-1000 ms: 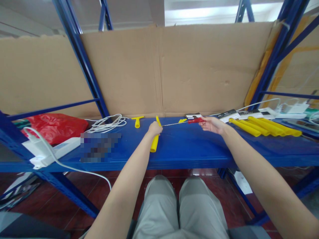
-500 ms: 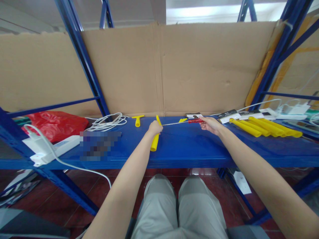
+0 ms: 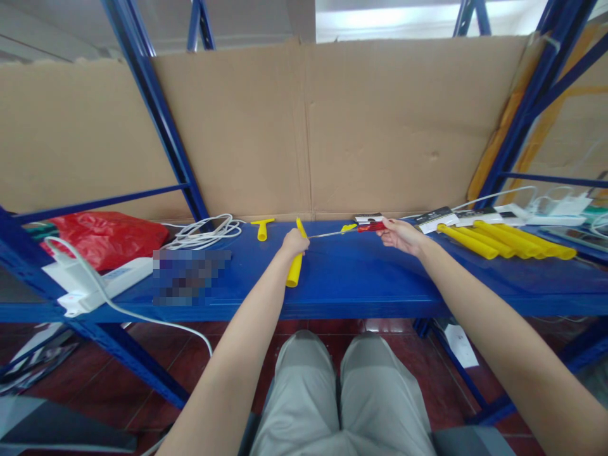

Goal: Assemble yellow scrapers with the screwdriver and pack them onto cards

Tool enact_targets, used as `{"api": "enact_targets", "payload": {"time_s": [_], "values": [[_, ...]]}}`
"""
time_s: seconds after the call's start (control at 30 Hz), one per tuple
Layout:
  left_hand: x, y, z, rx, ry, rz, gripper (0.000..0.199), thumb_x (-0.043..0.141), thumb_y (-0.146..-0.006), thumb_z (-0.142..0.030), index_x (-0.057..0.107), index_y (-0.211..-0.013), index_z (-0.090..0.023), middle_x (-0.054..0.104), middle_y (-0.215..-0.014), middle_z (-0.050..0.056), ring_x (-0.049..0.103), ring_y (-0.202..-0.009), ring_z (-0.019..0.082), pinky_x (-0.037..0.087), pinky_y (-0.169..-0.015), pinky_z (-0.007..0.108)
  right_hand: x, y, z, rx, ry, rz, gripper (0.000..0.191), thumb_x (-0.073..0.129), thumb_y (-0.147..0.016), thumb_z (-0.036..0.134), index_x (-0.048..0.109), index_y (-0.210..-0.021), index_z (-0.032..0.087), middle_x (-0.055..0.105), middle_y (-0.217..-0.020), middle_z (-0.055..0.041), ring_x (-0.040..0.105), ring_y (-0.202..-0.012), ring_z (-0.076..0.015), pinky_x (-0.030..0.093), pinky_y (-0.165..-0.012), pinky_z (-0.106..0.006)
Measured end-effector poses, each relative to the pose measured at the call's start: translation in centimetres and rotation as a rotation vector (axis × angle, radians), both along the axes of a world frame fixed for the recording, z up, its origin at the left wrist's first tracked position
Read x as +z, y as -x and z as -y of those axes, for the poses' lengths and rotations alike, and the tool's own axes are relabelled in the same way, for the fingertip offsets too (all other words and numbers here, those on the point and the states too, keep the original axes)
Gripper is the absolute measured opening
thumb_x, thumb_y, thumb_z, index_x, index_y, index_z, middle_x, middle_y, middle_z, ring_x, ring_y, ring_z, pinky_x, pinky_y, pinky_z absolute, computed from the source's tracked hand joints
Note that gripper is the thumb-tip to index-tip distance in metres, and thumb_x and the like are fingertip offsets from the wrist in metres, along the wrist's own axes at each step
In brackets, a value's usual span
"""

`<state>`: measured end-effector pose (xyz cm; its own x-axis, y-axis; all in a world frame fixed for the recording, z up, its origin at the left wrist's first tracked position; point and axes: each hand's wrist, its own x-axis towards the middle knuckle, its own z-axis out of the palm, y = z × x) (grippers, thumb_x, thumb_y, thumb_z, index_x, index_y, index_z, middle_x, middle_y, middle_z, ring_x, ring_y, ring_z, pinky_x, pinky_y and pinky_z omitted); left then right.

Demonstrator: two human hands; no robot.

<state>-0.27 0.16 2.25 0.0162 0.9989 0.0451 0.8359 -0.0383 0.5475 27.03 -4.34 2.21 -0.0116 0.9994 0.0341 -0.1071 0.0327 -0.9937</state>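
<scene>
My left hand (image 3: 295,242) is closed around a yellow tube (image 3: 293,273) on the blue shelf (image 3: 361,272). In my right hand (image 3: 399,235) is the red handle of a screwdriver (image 3: 370,227). Its thin metal shaft points left, and the tip meets the tube beside my left fingers; the exact contact is too small to tell. Behind the shaft lies a small yellow piece (image 3: 348,227). A yellow T-shaped part (image 3: 263,229) stands left of my left hand.
Several yellow tubes (image 3: 513,242) lie at the right beside packaged cards (image 3: 436,218). At the left are a white cable coil (image 3: 209,233), a red bag (image 3: 111,237) and a power strip (image 3: 128,272). Cardboard (image 3: 380,126) rises behind.
The screwdriver handle has tilted up slightly, and my right hand has risen a little with it. My left hand keeps its hold on the tube.
</scene>
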Motion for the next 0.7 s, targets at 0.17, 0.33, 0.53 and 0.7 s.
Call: {"api": "enact_targets", "payload": {"time_s": [0.17,0.33,0.53,0.7], "values": [[0.09,0.07,0.01,0.015,0.015,0.018,0.019,0.051,-0.079,-0.005,0.067,-0.089,-0.003,0.072,-0.086,0.018,0.07,-0.072,0.019,0.049,-0.057,0.021,-0.17,-0.46,-0.16,0.047,-0.073,-0.012,0.016,0.057,-0.09,0.026,0.054,-0.079,0.015,0.061,-0.062,-0.0009,0.046,-0.045,-0.0062,0.04,-0.045,-0.018],[0.26,-0.05,0.18,0.02,0.011,-0.011,0.019,0.051,-0.079,-0.004,0.068,-0.087,-0.003,0.072,-0.086,0.018,0.071,-0.075,0.02,0.049,-0.058,0.022,-0.44,-0.45,-0.72,-0.084,-0.095,0.018,0.014,0.063,-0.087,0.023,0.058,-0.078,0.013,0.063,-0.061,-0.0022,0.048,-0.045,-0.0058,0.04,-0.044,-0.017],[0.27,-0.1,0.25,0.021,0.005,-0.024,0.017,0.052,-0.08,-0.007,0.067,-0.088,-0.004,0.073,-0.085,0.017,0.07,-0.073,0.019,0.049,-0.059,0.021,-0.55,-0.12,-0.87,-0.16,-0.118,0.099,0.013,0.067,-0.083,0.024,0.061,-0.079,0.013,0.059,-0.053,-0.0007,0.046,-0.038,-0.0057,0.035,-0.036,-0.016],[0.29,-0.07,0.29,0.029,0.012,-0.002,0.013,0.055,-0.081,-0.009,0.067,-0.085,-0.006,0.073,-0.083,0.016,0.07,-0.071,0.018,0.049,-0.06,0.022,-0.38,0.29,-0.49,-0.215,-0.095,0.152,0.019,0.067,-0.083,0.031,0.064,-0.09,0.013,0.057,-0.048,0.0013,0.04,-0.032,-0.0044,0.026,-0.031,-0.015]]}}
